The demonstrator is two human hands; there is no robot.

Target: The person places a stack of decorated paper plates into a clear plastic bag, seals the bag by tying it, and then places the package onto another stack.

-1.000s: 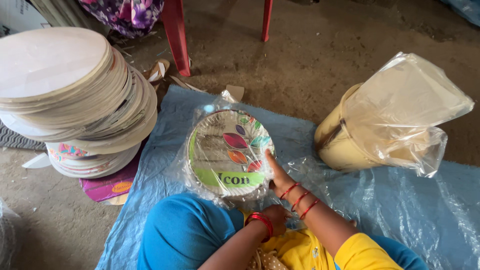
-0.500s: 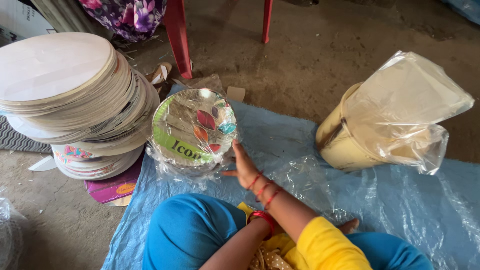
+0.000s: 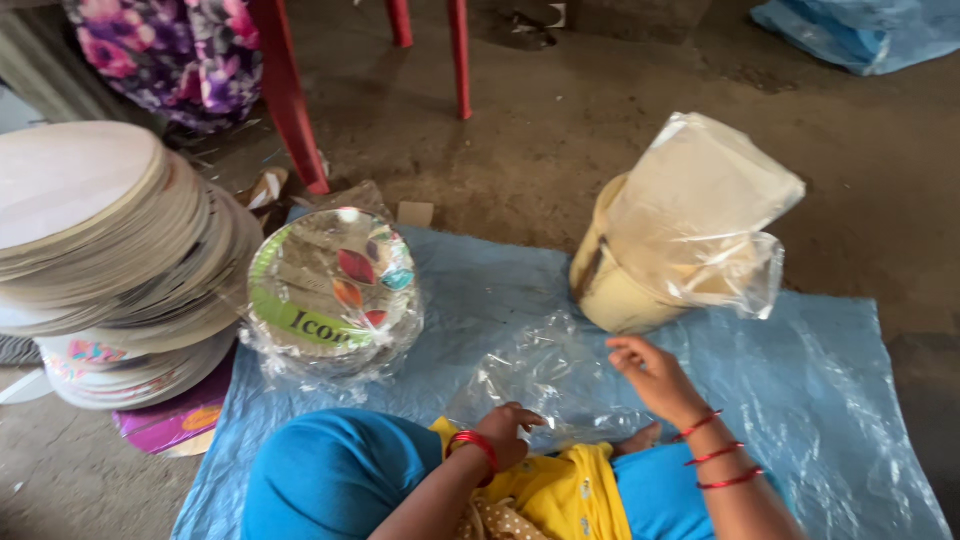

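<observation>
Where the right hand [image 3: 655,380] earlier rested against the wrapped plate stack [image 3: 330,295], both hands are now set on a clear plastic bag [image 3: 545,385] on the blue sheet [image 3: 800,400]: the left hand's [image 3: 505,432] grip is closed on its near edge, the right's loosely pinches its far edge. The wrapped stack is now left untouched beyond the bag, beside the pile of plain plates [image 3: 100,240].
</observation>
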